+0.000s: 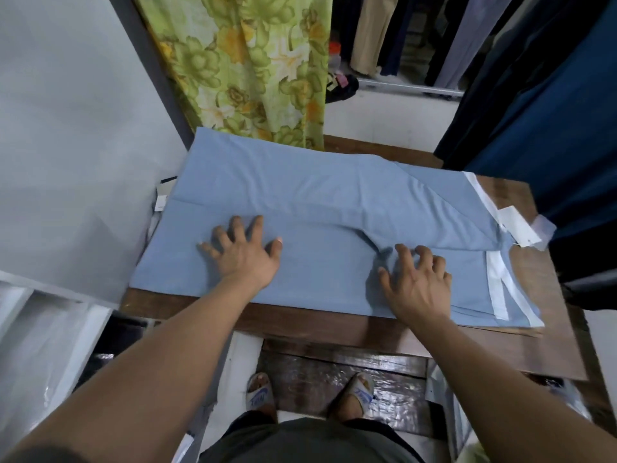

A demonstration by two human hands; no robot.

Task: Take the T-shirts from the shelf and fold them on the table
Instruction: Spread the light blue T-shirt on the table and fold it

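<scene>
In the head view, a blue T-shirt lies spread across the wooden table, with both long sides already folded in toward the middle. Its white-trimmed end and a white tag are at the right side. The far left part of the shirt goes over the table edge, close to the grey wall.

The left hand lies flat on the cloth with the fingers spread wide; it presses and holds nothing. The right hand has its fingers bent and the tips dig into a small bunch of cloth near the inner fold. It looks like the start of a pinch, but I cannot tell if the cloth is really held.

I think the risks are these. If the right hand pulls the bunch while the left hand presses, the folded flap may slide and open, or a crease may stay inside the fold. The hanging left part may also drag the shirt off the table. The tag may get caught under the next fold.
</scene>
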